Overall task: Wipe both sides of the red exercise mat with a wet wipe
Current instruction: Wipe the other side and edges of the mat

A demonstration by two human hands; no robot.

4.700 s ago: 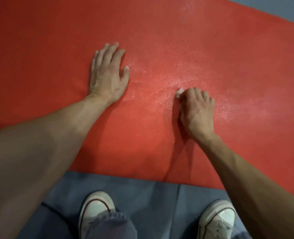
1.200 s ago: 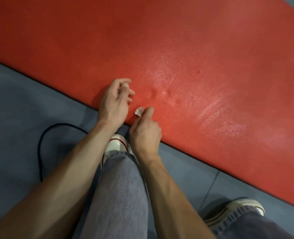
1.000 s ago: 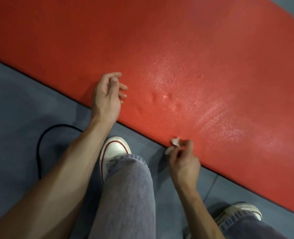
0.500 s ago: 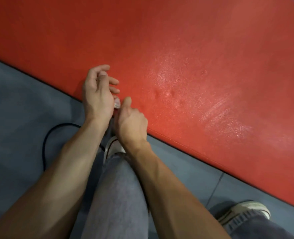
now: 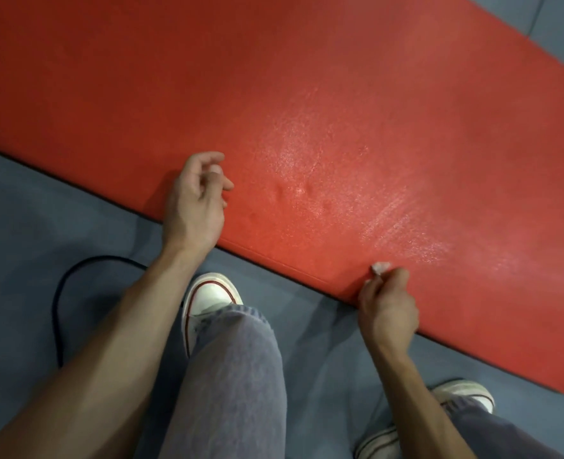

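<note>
The red exercise mat [image 5: 307, 94] lies flat on the blue floor [image 5: 25, 226], its near edge running diagonally past both hands. The left hand [image 5: 196, 197] hovers at that edge, fingers loosely curled, holding nothing. The right hand [image 5: 388, 306] pinches a small balled wet wipe [image 5: 380, 268] against the edge further along. So small a wad could easily slip free or skip patches, and the underside looks not yet reached.

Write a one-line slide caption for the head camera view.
Right hand pinches a wet wipe at the red mat's near edge; left hand hovers, fingers loosely curled.
</note>
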